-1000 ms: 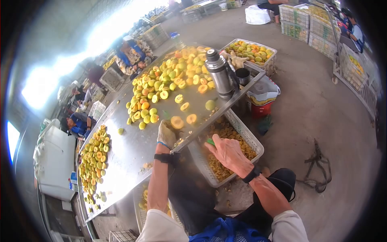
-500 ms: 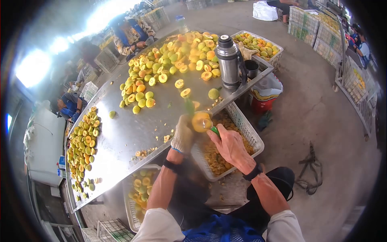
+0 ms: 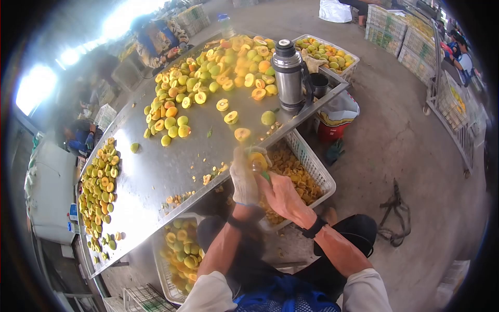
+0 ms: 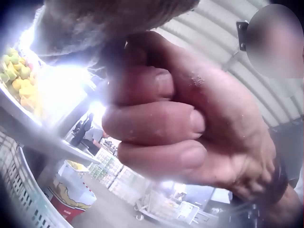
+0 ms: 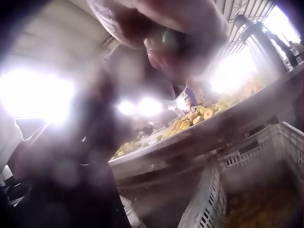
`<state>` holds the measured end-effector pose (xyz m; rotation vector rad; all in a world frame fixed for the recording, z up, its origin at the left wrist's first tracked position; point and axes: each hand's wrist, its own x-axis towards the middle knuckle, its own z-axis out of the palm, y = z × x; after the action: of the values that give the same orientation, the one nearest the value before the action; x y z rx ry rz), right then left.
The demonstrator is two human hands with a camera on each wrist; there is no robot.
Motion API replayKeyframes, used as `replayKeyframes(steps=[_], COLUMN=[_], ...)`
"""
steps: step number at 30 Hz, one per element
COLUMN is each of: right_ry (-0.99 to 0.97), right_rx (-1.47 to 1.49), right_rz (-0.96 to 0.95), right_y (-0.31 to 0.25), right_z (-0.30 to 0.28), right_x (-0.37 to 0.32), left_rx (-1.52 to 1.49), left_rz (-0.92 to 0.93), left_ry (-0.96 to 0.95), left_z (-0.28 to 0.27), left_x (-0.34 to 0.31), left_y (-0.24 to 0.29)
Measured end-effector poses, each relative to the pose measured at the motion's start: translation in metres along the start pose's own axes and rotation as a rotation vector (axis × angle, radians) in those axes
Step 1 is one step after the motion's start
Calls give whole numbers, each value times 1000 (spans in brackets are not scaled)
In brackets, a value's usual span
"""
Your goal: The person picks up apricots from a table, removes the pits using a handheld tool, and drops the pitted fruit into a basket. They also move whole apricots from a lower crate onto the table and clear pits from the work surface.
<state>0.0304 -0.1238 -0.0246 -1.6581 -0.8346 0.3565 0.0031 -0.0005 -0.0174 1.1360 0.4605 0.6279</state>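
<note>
In a pale knit glove, my left hand holds a yellow peach half just off the table's near edge. My bare right hand grips a green-handled pitting tool, its metal end at the fruit's cut face. The two hands meet in front of me, over the near side of a white crate of orange-yellow scraps. In the left wrist view, the bare right fingers are curled tightly, with the glove above them. Blur and the fingers partly hide the tool's tip.
The metal table bears a large heap of fruit and another pile of halves at left. A steel thermos and black cup stand at its right edge. Below is a crate of fruit.
The left hand took a peach half at the table edge and brought it to the right hand. The tool came against its cut face, and both hands have since shifted slightly lower and left.
</note>
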Motion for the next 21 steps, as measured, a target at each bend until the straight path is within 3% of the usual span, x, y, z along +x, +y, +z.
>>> replayKeyframes(steps=[4, 7, 10, 13, 16, 19, 21], right_ry=[-91, -246, -50, -111, -37, -268, -362], right_rx=[38, 45, -81, -93, -10, 218, 268], right_rz=[-9, 169, 39, 55, -44, 195, 293], right_y=[-1, -5, -1, -2, 2, 3, -4], right_z=[-12, -23, -13, -26, -29, -42, -50], right_x=[-1, -2, -12, -16, -21, -20, -21], left_rx=[64, 76, -17, 126, 352, 372, 283], left_rz=[21, -30, 73, 214, 272, 282, 192], left_ry=[-39, -91, -120, -115, -147, -114, -137], left_z=[-2, -5, -1, 8, 11, 18, 14], left_x=[-3, -7, -6, -15, -17, -23, -22], left_y=[1, 1, -13, -14, -11, -6, -11])
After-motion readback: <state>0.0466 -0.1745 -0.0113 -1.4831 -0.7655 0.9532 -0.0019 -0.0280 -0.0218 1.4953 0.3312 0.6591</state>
